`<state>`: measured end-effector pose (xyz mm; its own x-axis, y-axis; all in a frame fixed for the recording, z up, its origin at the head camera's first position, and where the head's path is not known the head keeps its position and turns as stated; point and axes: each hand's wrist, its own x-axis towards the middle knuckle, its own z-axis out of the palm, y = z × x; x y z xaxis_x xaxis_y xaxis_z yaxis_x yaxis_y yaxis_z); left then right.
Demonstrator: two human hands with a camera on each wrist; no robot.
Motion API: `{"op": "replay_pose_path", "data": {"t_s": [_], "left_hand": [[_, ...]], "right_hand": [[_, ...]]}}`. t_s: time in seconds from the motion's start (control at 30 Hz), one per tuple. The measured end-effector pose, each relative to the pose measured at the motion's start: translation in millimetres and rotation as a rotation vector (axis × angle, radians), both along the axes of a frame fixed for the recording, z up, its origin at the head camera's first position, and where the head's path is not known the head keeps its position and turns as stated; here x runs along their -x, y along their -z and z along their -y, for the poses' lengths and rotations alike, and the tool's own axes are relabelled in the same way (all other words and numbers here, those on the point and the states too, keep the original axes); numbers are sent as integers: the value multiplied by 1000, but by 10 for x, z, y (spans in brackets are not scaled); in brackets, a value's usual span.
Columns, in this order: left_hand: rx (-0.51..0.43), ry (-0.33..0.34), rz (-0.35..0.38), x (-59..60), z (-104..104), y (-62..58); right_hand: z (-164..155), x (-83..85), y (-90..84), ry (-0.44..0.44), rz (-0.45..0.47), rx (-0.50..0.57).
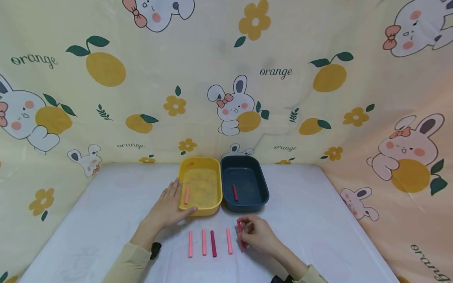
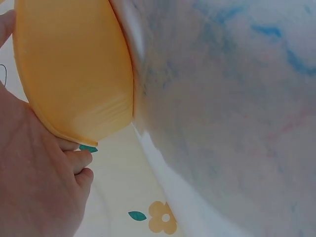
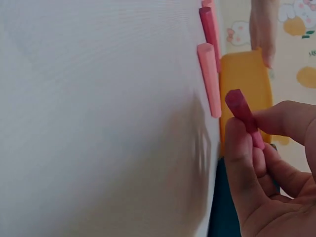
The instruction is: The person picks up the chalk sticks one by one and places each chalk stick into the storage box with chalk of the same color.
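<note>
My right hand (image 1: pixel 260 235) pinches a dark red crayon-like stick (image 3: pixel 242 106) between thumb and fingers, just in front of the navy tray (image 1: pixel 265 188). To its left, three light pink sticks (image 1: pixel 229 241) and one dark red stick (image 1: pixel 213 243) lie in a row on the table. With fingers extended along the left rim and the thumb at the front edge, my left hand (image 1: pixel 168 208) rests on the yellow tray (image 1: pixel 203 211). Inside that tray is a light pink stick (image 1: pixel 186 195). A dark red stick (image 1: pixel 235 192) lies in the navy tray.
Both trays stand side by side near the back of a white-covered table (image 1: pixel 106 220). Behind and beside it hangs a cream cloth (image 1: pixel 212 51) printed with rabbits, oranges and flowers. Faint blue marks (image 2: pixel 266 30) show on the table cover.
</note>
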<state>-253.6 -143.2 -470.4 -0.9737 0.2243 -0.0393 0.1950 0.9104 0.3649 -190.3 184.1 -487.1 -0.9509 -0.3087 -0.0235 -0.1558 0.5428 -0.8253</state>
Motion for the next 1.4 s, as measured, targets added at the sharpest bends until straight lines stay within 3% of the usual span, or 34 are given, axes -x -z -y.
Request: {"op": "replay_pose_path", "data": {"t_s": [0.6, 0.93, 1.4], "left_hand": [[-59, -22, -26, 24, -14, 79], [-49, -33, -32, 14, -4, 72], [-38, -35, -37, 25, 2, 99]], "right_hand": [[18, 80, -244, 185, -138, 252], [-39, 299, -335, 236, -294, 224], [-108, 749, -387, 231, -338, 188]]}}
